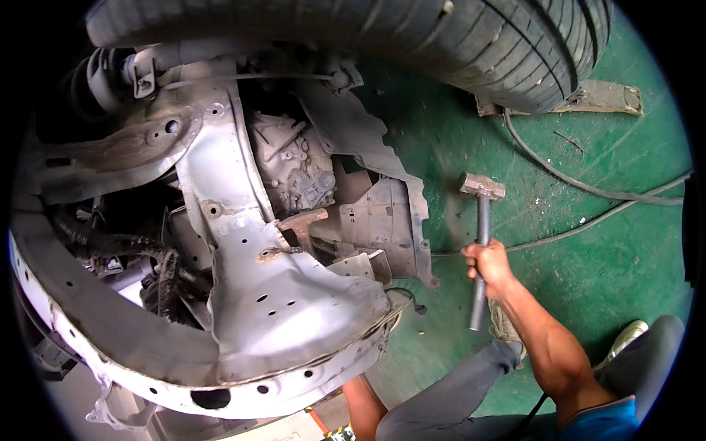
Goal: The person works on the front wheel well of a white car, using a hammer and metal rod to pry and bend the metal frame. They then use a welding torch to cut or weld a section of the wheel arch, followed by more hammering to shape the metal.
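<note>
My right hand (487,262) is closed around the grey handle of a sledgehammer (482,187), held upright in the picture with its worn metal head at the far end. The hammer is apart from the car body, over the green floor. My left forearm (362,404) reaches beneath the rim of the bent, silver-grey wheel-arch panel (287,331); that panel hides the left hand and its fingers. Rust marks and several small holes show on the panel. Right of it, a dark splash shield (382,220) with a jagged edge hangs near a grey metal housing (290,158).
A large tyre (368,26) spans the top, with a wooden block (607,97) by it. A grey hose (562,176) and a second cable (581,229) cross the green floor (588,287). A black corrugated hose (168,279) sits in the body at left. My knees are bent below.
</note>
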`<state>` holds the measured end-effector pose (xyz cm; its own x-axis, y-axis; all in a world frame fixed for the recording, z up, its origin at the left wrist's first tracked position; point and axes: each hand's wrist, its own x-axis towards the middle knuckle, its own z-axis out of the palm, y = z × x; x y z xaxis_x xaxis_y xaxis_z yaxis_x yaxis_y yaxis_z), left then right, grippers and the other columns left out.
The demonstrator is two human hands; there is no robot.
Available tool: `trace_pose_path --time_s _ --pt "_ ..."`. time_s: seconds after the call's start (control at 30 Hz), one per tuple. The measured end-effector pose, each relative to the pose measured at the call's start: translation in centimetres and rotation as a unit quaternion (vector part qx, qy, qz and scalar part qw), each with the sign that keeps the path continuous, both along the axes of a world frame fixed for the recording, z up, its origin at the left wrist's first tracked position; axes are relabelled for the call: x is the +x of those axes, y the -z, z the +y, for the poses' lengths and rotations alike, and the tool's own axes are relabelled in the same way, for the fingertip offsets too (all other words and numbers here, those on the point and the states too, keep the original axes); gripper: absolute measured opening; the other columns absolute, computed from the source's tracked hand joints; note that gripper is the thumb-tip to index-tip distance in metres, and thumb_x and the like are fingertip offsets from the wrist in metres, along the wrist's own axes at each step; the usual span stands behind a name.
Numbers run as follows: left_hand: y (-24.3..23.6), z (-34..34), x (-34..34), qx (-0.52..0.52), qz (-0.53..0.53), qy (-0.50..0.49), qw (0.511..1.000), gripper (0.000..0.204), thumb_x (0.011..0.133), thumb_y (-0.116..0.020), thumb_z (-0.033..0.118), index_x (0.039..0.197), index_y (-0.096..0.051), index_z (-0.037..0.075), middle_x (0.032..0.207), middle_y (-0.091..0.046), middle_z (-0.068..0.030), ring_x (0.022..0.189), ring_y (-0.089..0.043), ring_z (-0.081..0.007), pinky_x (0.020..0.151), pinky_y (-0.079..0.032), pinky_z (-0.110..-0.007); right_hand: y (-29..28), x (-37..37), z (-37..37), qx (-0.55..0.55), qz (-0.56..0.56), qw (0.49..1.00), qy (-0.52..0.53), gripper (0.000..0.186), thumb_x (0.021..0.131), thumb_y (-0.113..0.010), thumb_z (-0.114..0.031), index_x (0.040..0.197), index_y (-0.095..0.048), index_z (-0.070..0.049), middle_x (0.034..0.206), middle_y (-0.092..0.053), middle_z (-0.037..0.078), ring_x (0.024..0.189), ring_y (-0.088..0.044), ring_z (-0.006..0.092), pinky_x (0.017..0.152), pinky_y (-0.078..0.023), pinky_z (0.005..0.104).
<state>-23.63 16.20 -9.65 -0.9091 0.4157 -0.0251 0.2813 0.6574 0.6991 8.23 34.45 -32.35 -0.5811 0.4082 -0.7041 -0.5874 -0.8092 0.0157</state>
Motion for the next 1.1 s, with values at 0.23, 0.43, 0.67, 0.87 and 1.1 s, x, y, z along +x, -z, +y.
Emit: trace_pose_path --time_s 0.23,0.43,0.67,0.87,1.1 --pt "0.4 -0.4 -0.7 -0.027 0.009 0.005 1.0 0.036 0.103 -0.046 0.019 0.138 -0.051 0.013 0.119 -0.064 -0.0184 0.098 -0.06 -0.0301 0.09 -0.045 -0.03 -7.0 -1.3 3.4 0.316 0.074 0.928 -0.182 0.012 0.082 -0.065 -0.008 0.084 -0.056 0.0 0.063 -0.055 0.003 0.049 -0.055 0.012 0.044 -0.045 0.0283" --pt "-1.0 -2.2 -1.2 -0.131 0.076 0.051 0.987 0.037 0.105 -0.044 0.017 0.141 -0.05 0.014 0.121 -0.065 -0.0194 0.1 -0.061 -0.0313 0.091 -0.045 -0.031 -3.2 0.9 2.5 0.149 0.071 0.981 -0.102 0.017 0.079 -0.066 0.0 0.084 -0.051 -0.001 0.065 -0.053 0.003 0.047 -0.05 0.0123 0.041 -0.044 0.0288" --pt "-0.9 0.1 0.3 -0.57 0.273 0.098 0.769 0.038 0.105 -0.043 0.014 0.143 -0.05 0.016 0.12 -0.066 -0.0198 0.097 -0.062 -0.0299 0.088 -0.046 -0.029 0.9 1.3 0.8 0.065 0.023 0.996 -0.061 0.013 0.079 -0.064 -0.002 0.073 -0.053 -0.003 0.062 -0.051 0.002 0.047 -0.047 0.0118 0.041 -0.041 0.0281" --pt "-1.0 -7.7 -9.2 -0.348 0.258 0.249 0.866 0.039 0.103 -0.049 0.014 0.142 -0.052 0.019 0.1 -0.069 -0.0132 0.083 -0.061 -0.0243 0.078 -0.046 -0.03 1.8 2.4 0.7 0.071 0.022 0.995 -0.064 0.009 0.079 -0.064 -0.003 0.074 -0.057 0.0 0.061 -0.052 0.004 0.043 -0.048 0.0131 0.039 -0.039 0.0281" --pt "-0.1 -4.2 -5.9 -0.252 0.164 0.122 0.946 0.029 0.101 -0.057 0.015 0.128 -0.065 0.008 0.079 -0.051 0.0004 0.067 -0.043 -0.011 0.063 -0.036 -0.022 2.3 2.0 1.0 0.063 0.011 0.997 -0.046 0.009 0.08 -0.063 -0.003 0.075 -0.056 -0.001 0.062 -0.051 0.003 0.044 -0.047 0.012 0.04 -0.04 0.0274"
